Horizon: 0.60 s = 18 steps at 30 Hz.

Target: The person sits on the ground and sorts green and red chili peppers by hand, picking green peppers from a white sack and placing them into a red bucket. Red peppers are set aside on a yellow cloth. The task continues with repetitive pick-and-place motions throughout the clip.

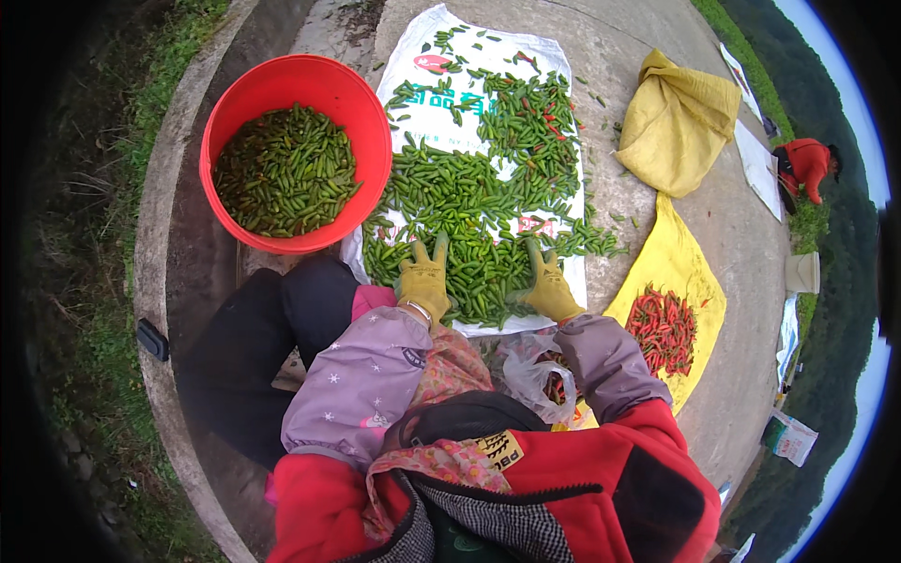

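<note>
Green chili peppers (pixel 450 188) lie spread over a white woven sack (pixel 413 70) on the concrete, with a few red ones among them at the far right. My left hand (pixel 425 281), in a yellow work glove, rests at the near left of the pile with its fingers apart, touching peppers. Across from it, my right hand (pixel 549 284), gloved alike, lies at the pile's near right edge, fingers stretched forward. Neither hand grips anything that I can see. Just left of the sack stands a red bucket (pixel 377 188) partly filled with green chili peppers.
Red chilies (pixel 663 330) sit on a yellow sack (pixel 699 281) to the right. Beyond it is a folded yellow bag (pixel 676 122). A clear plastic bag (pixel 535 371) lies by my right forearm. A person in red (pixel 807 164) bends at the far right, near a pale bucket (pixel 802 273).
</note>
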Available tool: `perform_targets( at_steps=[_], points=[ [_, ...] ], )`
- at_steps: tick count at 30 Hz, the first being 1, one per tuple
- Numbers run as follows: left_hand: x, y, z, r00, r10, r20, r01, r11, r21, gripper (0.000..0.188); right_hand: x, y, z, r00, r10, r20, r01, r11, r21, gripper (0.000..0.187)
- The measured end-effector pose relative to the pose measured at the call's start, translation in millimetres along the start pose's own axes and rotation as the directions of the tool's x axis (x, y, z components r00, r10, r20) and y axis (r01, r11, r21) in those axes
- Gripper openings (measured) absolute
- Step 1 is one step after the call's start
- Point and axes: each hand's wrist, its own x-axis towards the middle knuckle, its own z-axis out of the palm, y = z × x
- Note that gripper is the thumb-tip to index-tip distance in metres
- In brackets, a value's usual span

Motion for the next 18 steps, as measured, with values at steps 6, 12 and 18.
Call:
perform_targets(
  at_steps=[6,12,18],
  points=[
    [25,5,26,0.994,0.058,-0.096,-0.090,0.923,-0.374,0.121,31,-22,23,0.992,-0.055,-0.112,0.096,0.911,0.402,0.088],
    [46,14,35,0.996,0.045,-0.079,-0.086,0.733,-0.675,0.119,57,-44,46,0.971,0.208,0.115,-0.187,0.367,0.911,0.051],
    [46,8,12,0.966,0.112,-0.231,-0.256,0.474,-0.843,0.106,58,-68,14,0.979,0.132,0.156,-0.168,0.081,0.982,0.047]
  ],
)
